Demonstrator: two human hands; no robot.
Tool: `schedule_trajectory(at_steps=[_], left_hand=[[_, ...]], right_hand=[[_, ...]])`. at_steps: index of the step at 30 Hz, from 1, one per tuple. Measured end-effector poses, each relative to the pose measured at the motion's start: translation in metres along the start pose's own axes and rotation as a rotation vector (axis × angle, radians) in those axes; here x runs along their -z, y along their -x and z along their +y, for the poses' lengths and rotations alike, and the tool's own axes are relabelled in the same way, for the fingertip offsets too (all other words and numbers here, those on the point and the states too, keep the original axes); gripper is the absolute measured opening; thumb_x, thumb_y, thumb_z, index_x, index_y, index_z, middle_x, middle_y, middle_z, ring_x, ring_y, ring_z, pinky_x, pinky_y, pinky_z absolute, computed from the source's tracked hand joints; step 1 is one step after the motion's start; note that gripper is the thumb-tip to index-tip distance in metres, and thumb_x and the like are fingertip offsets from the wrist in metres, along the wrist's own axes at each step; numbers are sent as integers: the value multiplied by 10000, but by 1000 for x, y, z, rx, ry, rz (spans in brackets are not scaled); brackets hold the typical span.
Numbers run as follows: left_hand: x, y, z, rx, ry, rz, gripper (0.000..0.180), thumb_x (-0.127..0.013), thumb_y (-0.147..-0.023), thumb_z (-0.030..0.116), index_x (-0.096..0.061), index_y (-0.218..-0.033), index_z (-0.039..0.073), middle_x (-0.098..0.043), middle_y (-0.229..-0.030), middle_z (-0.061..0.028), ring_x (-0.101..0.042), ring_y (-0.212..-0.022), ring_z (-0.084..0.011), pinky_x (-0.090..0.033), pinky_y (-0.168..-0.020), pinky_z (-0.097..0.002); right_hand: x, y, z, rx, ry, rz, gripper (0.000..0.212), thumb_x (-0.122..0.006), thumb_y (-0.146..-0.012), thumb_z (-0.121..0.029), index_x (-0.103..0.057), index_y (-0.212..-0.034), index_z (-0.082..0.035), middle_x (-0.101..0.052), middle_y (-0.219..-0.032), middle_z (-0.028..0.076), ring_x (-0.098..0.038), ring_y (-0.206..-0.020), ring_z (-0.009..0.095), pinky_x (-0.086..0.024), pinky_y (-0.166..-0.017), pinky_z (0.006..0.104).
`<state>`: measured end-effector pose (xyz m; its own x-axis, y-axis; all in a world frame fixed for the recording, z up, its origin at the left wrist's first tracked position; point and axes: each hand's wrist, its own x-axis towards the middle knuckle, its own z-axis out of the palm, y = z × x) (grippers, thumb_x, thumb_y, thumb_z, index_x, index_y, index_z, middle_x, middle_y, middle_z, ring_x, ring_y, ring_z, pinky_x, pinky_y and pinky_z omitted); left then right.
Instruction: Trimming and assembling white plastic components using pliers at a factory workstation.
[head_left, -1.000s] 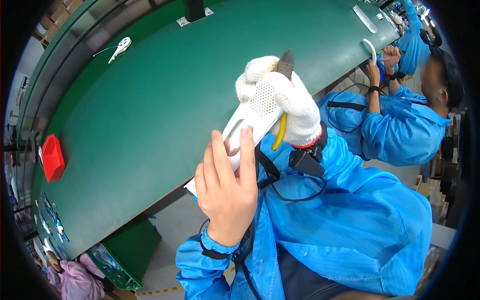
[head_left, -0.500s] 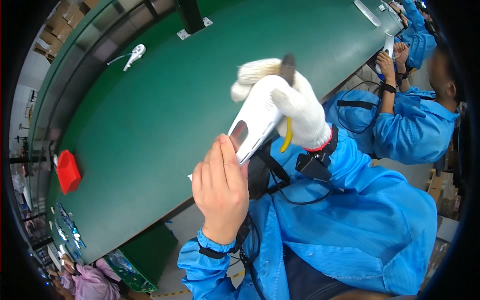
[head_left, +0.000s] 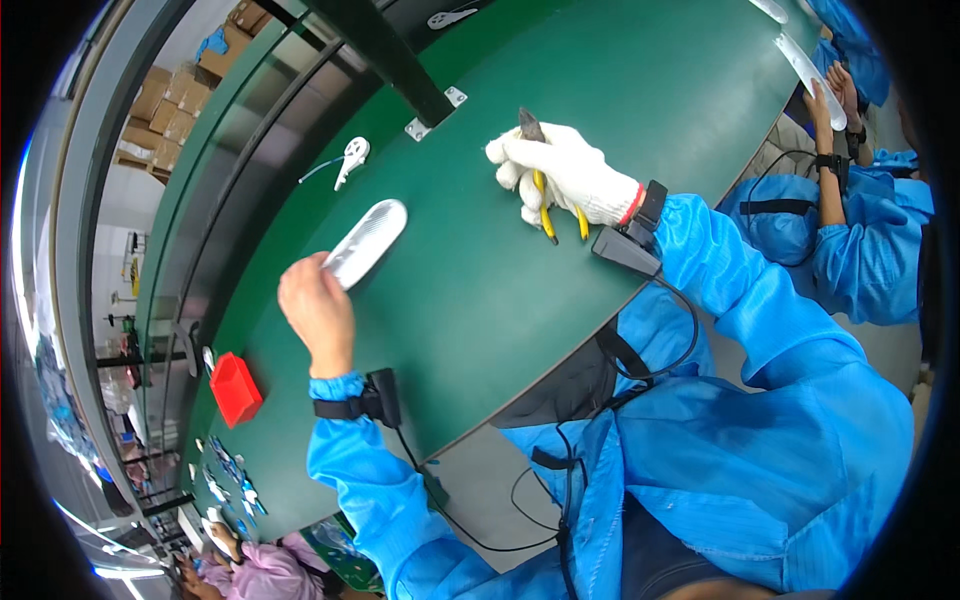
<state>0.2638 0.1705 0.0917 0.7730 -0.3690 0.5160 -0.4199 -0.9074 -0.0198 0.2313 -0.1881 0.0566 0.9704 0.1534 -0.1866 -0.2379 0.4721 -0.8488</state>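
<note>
My bare left hand (head_left: 318, 312) is closed on the near end of a long white plastic housing (head_left: 372, 238) with a rounded, slotted far end. The housing is held over the table's left half, tilted up to the right; whether it touches the surface I cannot tell. In a white knit glove, my right hand (head_left: 572, 176) grips a pair of pliers (head_left: 543, 208) with yellow-and-black handles. Their dark jaws poke out above the gloved fingers, and the handles hang below the palm.
On the green table (head_left: 480, 330) lie a small white part with a cable (head_left: 353, 160), a red bin (head_left: 235, 388) and scattered small parts (head_left: 232, 475). A black post (head_left: 385, 60) rises at the back. At right, a co-worker in blue holds a white piece (head_left: 805, 75).
My left hand has carried the white housing leftward, away from my right hand. The right hand has let go of the housing and keeps the pliers. My view has shifted.
</note>
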Motion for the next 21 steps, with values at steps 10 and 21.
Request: schedule_trajectory(at_steps=[10,21], left_hand=[[-92,-71,-118,-16,-286,13,246,-627,-821,11,-713,-1048,51,-698,-1030,-122,-623,-1056,-328,-473,-936,-475],[-36,-60,-70,275,344,-11,468,-628,-897,22,-548,-1355,-38,-622,-1316,-198,-598,-1223,-336,-449,-1045,-409]], right_hand=[[1,3,1,-8,-35,-2,293,-594,-1001,-271,-589,-1122,-4,-640,-860,81,-616,-519,155,-559,-511,351],[5,-4,0,-5,-60,-51,306,-594,-1003,-263,-577,-1145,8,-643,-855,78,-626,-551,173,-562,-534,383]])
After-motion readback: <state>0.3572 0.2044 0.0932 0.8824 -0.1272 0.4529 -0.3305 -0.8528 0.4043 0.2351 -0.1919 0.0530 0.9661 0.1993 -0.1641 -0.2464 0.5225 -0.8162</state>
